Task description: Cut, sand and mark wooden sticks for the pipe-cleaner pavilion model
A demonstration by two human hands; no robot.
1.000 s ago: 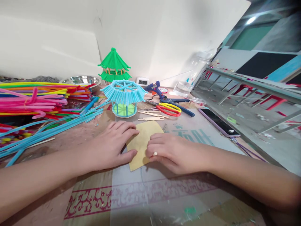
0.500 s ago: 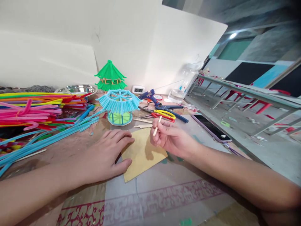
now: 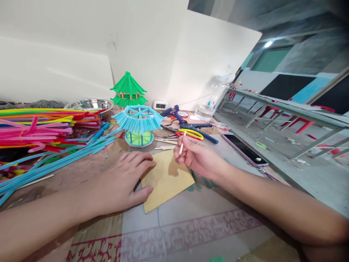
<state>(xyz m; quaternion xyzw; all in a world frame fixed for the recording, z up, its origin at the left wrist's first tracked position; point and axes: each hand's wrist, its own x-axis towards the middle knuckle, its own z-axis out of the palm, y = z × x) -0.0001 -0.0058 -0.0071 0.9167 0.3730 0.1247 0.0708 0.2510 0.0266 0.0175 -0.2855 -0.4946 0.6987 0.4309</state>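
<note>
I see the worktop (image 3: 191,225) spread with printed cardboard; along its left side lies a big heap of coloured pipe cleaners (image 3: 40,127); at the back a green pavilion model (image 3: 128,91) stands behind a blue pavilion model (image 3: 138,123); my left hand (image 3: 124,182) lies flat, fingers spread, pressing the tan paper sheet (image 3: 167,178) onto the worktop; my right hand (image 3: 196,156) hovers just above that sheet, fingers pinching a thin wooden stick (image 3: 182,142) tilted upward; scissors (image 3: 191,134) and a glue gun (image 3: 174,112) lie beyond
</note>
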